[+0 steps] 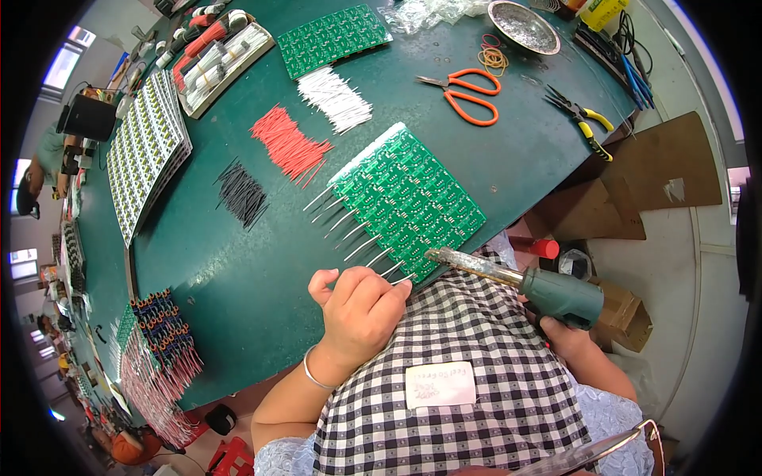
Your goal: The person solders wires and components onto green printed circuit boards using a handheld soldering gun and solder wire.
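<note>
A green circuit board panel (413, 198) lies at the near edge of the table, with several thin white wires (355, 247) sticking out from its left side. My left hand (361, 308) is closed in a pinch at the board's near left corner, on the end of a white wire (403, 279). In my right hand (565, 337) is a green-handled soldering gun (559, 296), gripped from below and partly hiding my fingers. Its metal barrel points left, and the tip is over the board's near corner, close to the wire; whether it touches cannot be seen.
Beyond the board lie black wires (241, 193), red wires (290, 144) and white wires (335, 98) in bundles, plus another circuit board (333, 38). Orange-handled scissors (468, 94), yellow-handled pliers (583, 123) and a metal dish (524, 28) are at the right. Stacked panels (149, 155) stand left.
</note>
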`<state>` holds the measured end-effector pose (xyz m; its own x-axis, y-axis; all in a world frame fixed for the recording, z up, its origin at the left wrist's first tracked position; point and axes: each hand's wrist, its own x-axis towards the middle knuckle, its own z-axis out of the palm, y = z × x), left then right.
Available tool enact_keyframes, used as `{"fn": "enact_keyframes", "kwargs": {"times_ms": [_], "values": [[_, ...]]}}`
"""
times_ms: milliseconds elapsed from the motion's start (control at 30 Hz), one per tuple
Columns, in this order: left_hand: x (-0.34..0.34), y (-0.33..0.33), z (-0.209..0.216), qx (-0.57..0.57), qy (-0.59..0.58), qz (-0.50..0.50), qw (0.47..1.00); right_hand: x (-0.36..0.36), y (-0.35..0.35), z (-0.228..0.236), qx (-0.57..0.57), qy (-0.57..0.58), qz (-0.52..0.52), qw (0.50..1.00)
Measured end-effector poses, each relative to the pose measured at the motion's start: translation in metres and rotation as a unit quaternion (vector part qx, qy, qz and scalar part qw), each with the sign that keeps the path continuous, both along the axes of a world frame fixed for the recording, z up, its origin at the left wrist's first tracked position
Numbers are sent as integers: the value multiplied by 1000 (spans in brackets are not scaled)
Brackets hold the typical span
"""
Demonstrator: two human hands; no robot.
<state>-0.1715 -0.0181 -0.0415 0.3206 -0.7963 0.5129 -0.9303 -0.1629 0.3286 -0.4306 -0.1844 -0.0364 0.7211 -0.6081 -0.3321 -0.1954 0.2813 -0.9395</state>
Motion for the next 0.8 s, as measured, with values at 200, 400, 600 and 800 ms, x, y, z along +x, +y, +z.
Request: {"fn": "enact_keyframes", "kwargs": {"times_ms": [200,400,600,800], "values": [[1,1,-1,0,3,-2,1000,-7,1,-7,-6,16,4,1000],[-1,1,-2,1,2,-1,1000,-10,-4,-5,-64,43,58,995],[1,0,-2,-1,4,-2,1000,4,-5,12,-221,75,120,965],[1,1,-2,-1,7,-2,1000,-1,-7,6,-198,73,114,971]]}}
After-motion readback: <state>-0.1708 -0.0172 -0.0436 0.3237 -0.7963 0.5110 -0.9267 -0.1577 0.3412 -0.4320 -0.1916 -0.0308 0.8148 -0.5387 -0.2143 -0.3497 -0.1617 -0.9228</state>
